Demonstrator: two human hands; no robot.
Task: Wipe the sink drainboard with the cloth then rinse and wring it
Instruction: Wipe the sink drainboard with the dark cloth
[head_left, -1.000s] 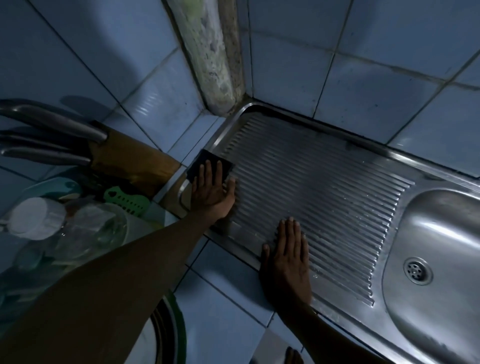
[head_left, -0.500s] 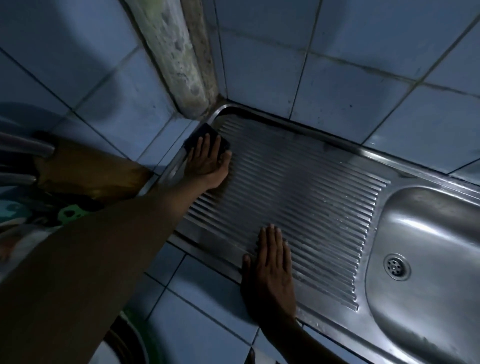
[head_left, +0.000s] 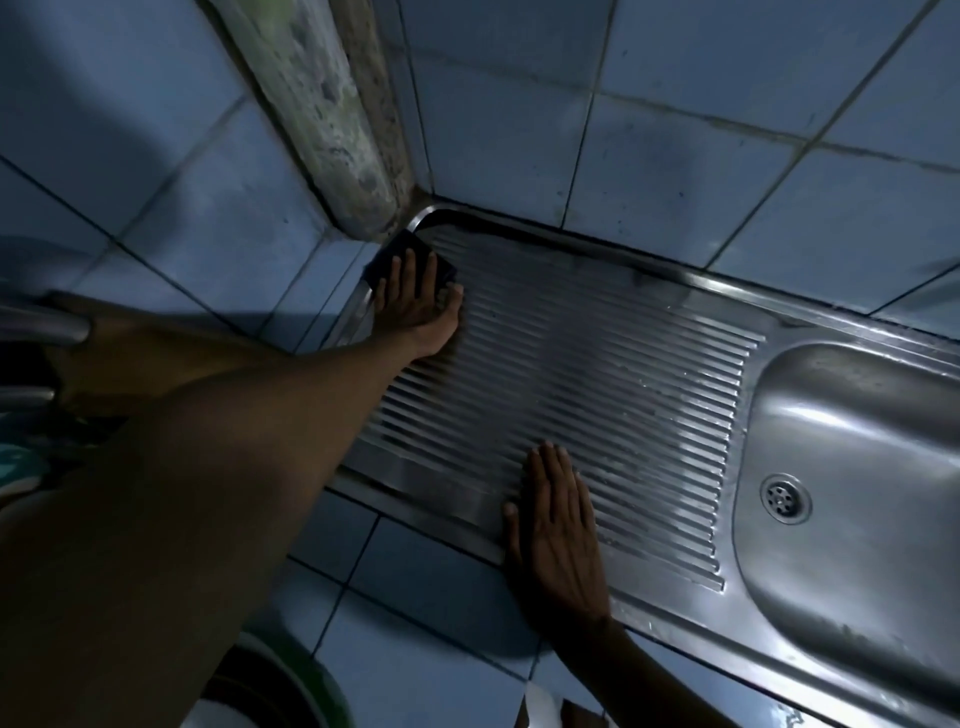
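Pressing flat on a dark cloth (head_left: 410, 260), the left hand (head_left: 418, 306) has its fingers spread and extended, palm down, pinning the cloth against the far left corner of the drainboard (head_left: 597, 364), just below a stained pipe (head_left: 332, 119) in the tiled wall corner. Only the cloth's edges show past the fingertips. The right hand (head_left: 558, 535) lies open and flat, holding nothing, on the drainboard's near rim, fingers reaching onto the ridges. Both hands are well apart. To the right the basin (head_left: 857, 415) holds a round drain (head_left: 785, 496). Blue tiles (head_left: 675, 130) cover wall and counter.
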